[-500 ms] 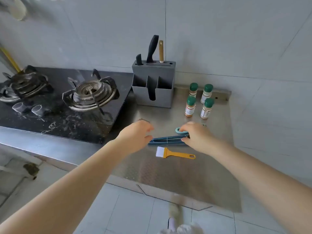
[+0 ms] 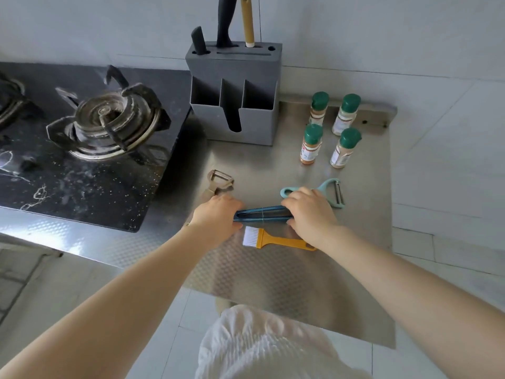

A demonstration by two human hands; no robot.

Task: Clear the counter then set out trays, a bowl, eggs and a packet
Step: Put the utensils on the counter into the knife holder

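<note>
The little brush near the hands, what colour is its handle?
The brush has a yellow-orange handle and white bristles, seen in the head view.

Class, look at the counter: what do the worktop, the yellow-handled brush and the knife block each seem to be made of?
Worktop: likely stainless steel, with a silvery sheen and a fine embossed pattern near the front.
Yellow-handled brush: probably glossy moulded plastic handle; the white bristles look synthetic or silicone, hard to tell.
Knife block: seemingly matt grey plastic, with thin, even moulded walls.
</note>
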